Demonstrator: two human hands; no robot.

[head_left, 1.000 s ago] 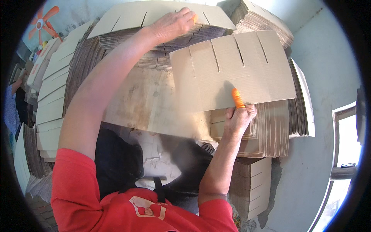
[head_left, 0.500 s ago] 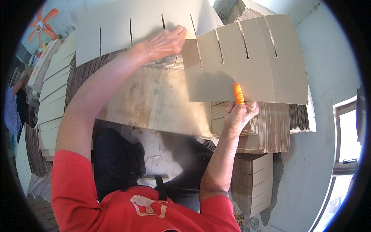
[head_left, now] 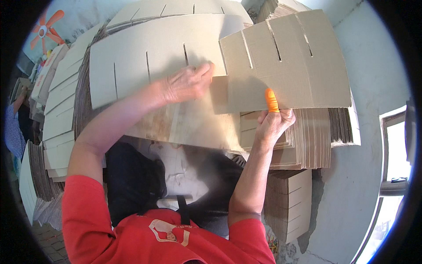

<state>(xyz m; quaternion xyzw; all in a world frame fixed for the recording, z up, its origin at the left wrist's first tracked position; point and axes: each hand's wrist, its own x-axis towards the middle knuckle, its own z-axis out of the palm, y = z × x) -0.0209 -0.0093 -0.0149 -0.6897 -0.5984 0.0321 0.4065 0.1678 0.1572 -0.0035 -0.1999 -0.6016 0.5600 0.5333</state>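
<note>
My left hand [head_left: 187,84] is closed on the lower edge of a wide, pale cardboard sheet [head_left: 132,48] with several slots cut in from that edge. A second slotted cardboard sheet [head_left: 290,79] is pinched at its near edge by my right hand [head_left: 276,125]. On that hand's thumb is an orange ribbed finger cover [head_left: 271,100], pressed flat on the sheet's face. The two sheets overlap near my left fingertips, with the right sheet's slots facing away from me. Most of the left fingers are hidden behind the hand.
A wooden board [head_left: 154,127] lies below the sheets. Stacks of slotted cardboard stand at the left [head_left: 63,105], at the back [head_left: 176,9] and under the right sheet [head_left: 307,141]. An orange fan [head_left: 42,31] and another person's sleeve [head_left: 15,130] show at far left.
My left hand has brought the left sheet down toward me, uncovering the stack at the back. The right sheet has risen slightly, still in my right hand.
</note>
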